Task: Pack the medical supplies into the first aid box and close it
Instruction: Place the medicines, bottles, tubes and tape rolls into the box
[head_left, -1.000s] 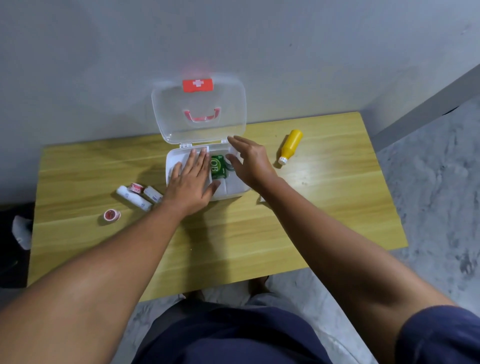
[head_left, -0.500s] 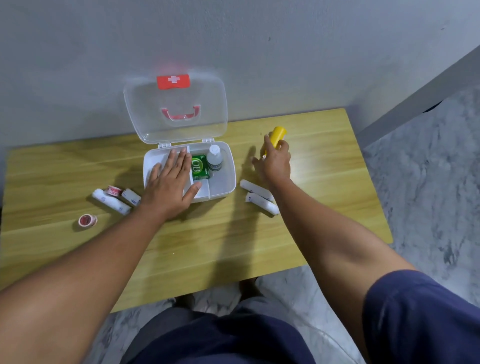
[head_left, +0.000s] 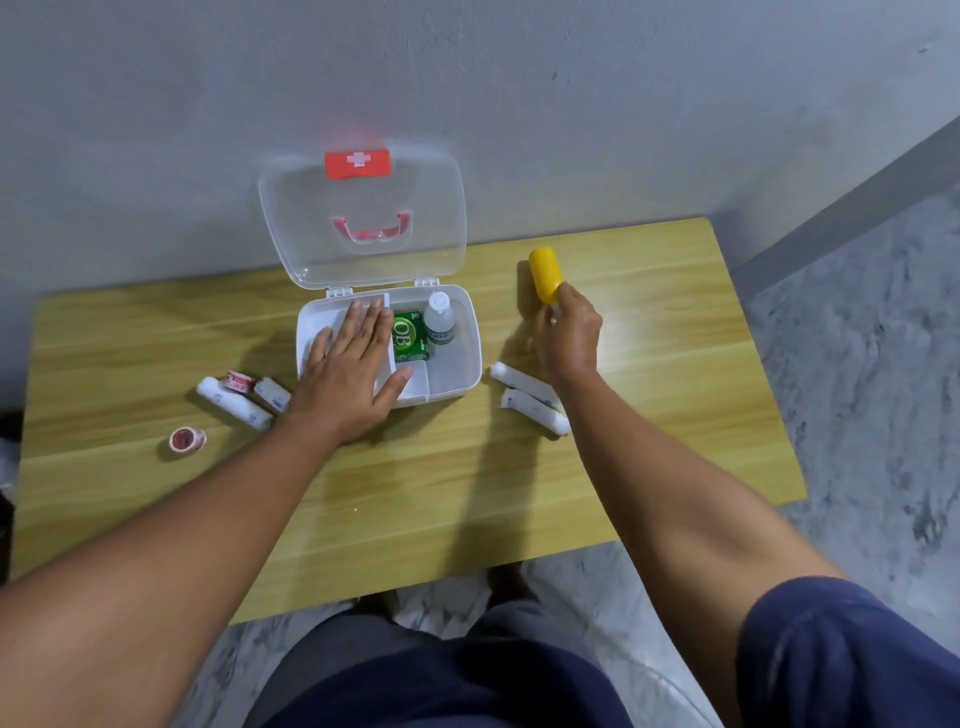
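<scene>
Holding green packet (head_left: 410, 336) and bottle (head_left: 440, 325): first aid box (head_left: 462, 364).

Yellow bottle's (head_left: 545, 274) lower end (behind fingers (head_left: 563, 304))

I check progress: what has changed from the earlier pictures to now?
The right hand left the box, went right and took hold of the yellow bottle, lifting it off the table. The left hand stayed flat on the box; the lid stayed open.

Wooden table (head_left: 415, 499): open box (head_left: 457, 374), bandage rolls (head_left: 527, 397), tape rolls (head_left: 187, 440).
</scene>
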